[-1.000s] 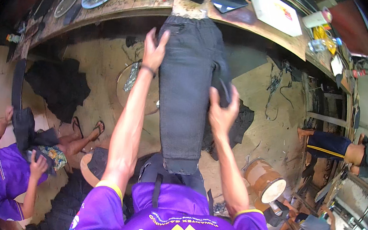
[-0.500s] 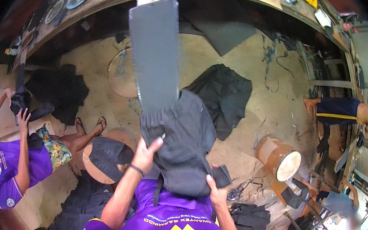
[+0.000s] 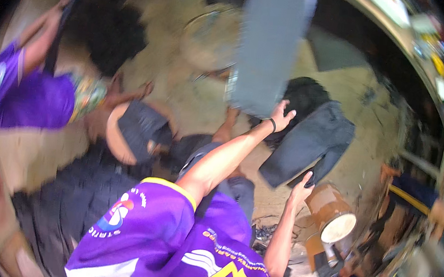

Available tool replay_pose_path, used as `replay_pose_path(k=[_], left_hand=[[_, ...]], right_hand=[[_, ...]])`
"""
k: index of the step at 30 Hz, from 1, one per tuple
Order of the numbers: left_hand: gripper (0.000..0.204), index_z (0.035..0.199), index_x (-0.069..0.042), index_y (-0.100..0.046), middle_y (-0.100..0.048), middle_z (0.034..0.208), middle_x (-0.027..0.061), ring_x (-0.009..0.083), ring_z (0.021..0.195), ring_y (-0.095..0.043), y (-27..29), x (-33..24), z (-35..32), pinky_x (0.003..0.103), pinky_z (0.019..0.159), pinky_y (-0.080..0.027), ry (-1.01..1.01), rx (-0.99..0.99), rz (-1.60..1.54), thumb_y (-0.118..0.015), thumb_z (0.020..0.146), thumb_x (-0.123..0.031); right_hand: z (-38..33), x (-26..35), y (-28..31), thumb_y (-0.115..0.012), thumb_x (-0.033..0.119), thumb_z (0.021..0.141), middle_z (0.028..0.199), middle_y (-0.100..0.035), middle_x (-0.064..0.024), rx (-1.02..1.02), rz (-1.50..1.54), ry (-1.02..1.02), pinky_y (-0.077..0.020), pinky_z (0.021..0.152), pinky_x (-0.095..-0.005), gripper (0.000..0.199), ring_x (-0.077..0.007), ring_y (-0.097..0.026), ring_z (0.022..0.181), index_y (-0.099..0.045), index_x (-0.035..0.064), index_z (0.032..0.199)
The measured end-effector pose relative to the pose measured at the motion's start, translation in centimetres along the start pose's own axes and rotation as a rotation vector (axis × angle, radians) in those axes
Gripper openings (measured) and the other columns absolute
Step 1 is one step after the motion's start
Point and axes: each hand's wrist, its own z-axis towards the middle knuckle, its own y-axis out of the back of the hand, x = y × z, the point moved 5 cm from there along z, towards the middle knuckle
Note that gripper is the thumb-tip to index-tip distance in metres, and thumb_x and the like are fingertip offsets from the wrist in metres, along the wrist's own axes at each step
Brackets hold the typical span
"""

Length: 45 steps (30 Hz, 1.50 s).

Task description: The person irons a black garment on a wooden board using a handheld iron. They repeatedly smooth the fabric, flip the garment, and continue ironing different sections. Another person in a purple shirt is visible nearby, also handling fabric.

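Note:
A pair of black trousers or shorts (image 3: pixel 308 142) hangs stretched out to the right of a long grey board (image 3: pixel 269 46), apart from the board. My right hand (image 3: pixel 301 190) is closed on the garment's lower edge. Near the board's close end is my left hand (image 3: pixel 281 117), its fingers spread and nothing visible in them; it wears a dark wristband. Partly behind the garment, a dark heap of cloth (image 3: pixel 305 96) lies on the floor.
A brown drum with a pale top (image 3: pixel 338 226) stands at the right. To the left, dark cloth covers part of a round stool (image 3: pixel 119 133), above a large pile of black garments (image 3: pixel 64 197). A person in a purple shirt (image 3: pixel 36 100) sits farther left.
The black garment has come off the board and swung to the right in my right hand. My left hand has let go of it. The view has turned toward the right.

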Motion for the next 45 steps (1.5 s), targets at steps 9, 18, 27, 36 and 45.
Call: replay_pose_path(k=[9,18,27,36,45], left_hand=[[0.051,0.133,-0.002,-0.066,-0.072,0.129,0.0244,0.0425,0.125,-0.066,15.9,38.0,-37.2,0.049,0.105,-0.054,0.861,-0.259,0.303,-0.067,0.1,-0.041],[0.056,0.149,-0.013,-0.058,-0.049,0.163,0.0131,0.033,0.151,-0.046,2.6,58.5,-28.1,0.051,0.122,-0.039,0.794,0.411,0.498,-0.066,0.096,-0.029],[0.052,0.159,-0.015,-0.044,-0.055,0.155,0.0088,0.0242,0.153,-0.041,-5.1,76.4,-11.0,0.074,0.125,-0.009,0.449,0.229,0.915,-0.044,0.108,-0.018],[0.056,0.128,-0.004,-0.06,-0.075,0.105,0.0269,0.0469,0.098,-0.073,6.2,58.4,-31.9,0.055,0.086,-0.058,0.747,-0.115,0.289,-0.079,0.089,-0.038],[0.053,0.129,0.007,-0.063,-0.072,0.108,0.0314,0.05,0.1,-0.071,24.1,28.5,-35.6,0.052,0.086,-0.057,0.474,-1.169,0.217,-0.078,0.092,-0.029]], right_hand=[[-8.7,-7.5,-6.5,-0.055,0.049,0.108,0.142,-0.064,-0.0293,0.937,-0.612,0.241,-0.0437,0.115,-0.0462,0.07,-0.042,-0.06,0.135,-0.05,-0.0044,0.153],[-1.6,-11.7,-13.1,-0.057,-0.007,0.091,0.123,-0.069,-0.0246,0.926,-0.902,0.518,-0.0518,0.104,-0.0425,0.054,-0.0367,-0.067,0.116,-0.059,0.0,0.145],[6.2,-20.1,-16.0,-0.068,0.016,0.1,0.133,-0.065,-0.0228,0.869,-0.919,0.329,-0.053,0.102,-0.0433,0.053,-0.0328,-0.066,0.12,-0.055,-0.0008,0.148],[0.7,-20.2,-8.8,-0.066,0.011,0.099,0.13,-0.069,-0.0246,1.039,-0.825,0.139,-0.0513,0.107,-0.0457,0.05,-0.0343,-0.067,0.121,-0.056,-0.0003,0.147],[-5.9,-11.0,-4.7,-0.071,0.022,0.098,0.123,-0.068,-0.0271,0.982,-0.842,0.218,-0.0543,0.102,-0.0479,0.043,-0.0398,-0.068,0.116,-0.065,0.0086,0.139]])
